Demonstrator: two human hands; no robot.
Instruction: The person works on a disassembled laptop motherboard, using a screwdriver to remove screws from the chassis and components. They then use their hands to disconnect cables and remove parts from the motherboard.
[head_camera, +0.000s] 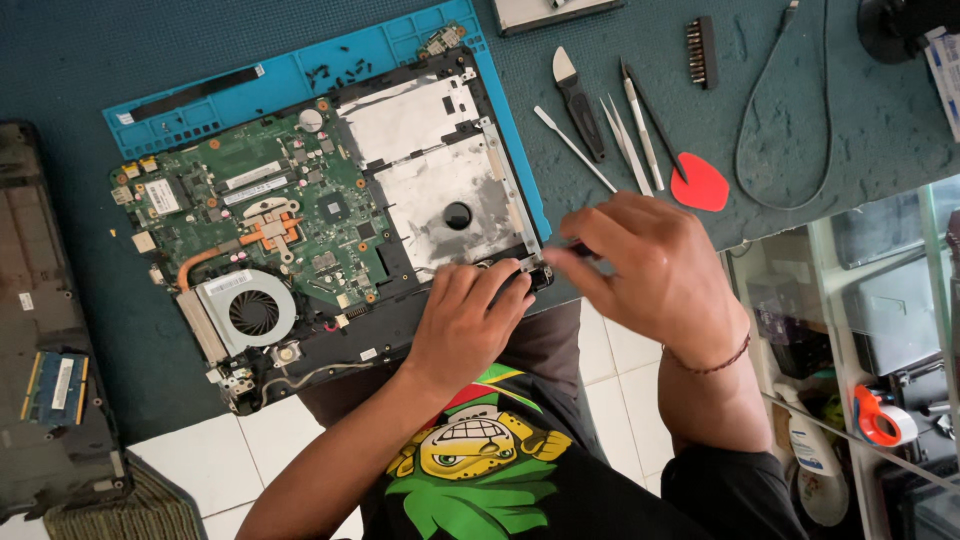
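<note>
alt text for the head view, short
Two hands, left hand and right hand, work at the front corner of an opened laptop with bare motherboard and fan, on a blue mat; hand tools lie alongside.

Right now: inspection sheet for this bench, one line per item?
Surface: teal textured mat, blue tray under the laptop.
Job's things: opened laptop base, motherboard and fan exposed.
Clutter: pry tools, tweezers, red pick, bit holder, memory module.
Hands: left hand presses on the base's corner; right hand pinches a dark tool at that corner.
Cables: thin black cord looped on mat.
Surroundings: white floor tiles, glass shelf with tape.
</note>
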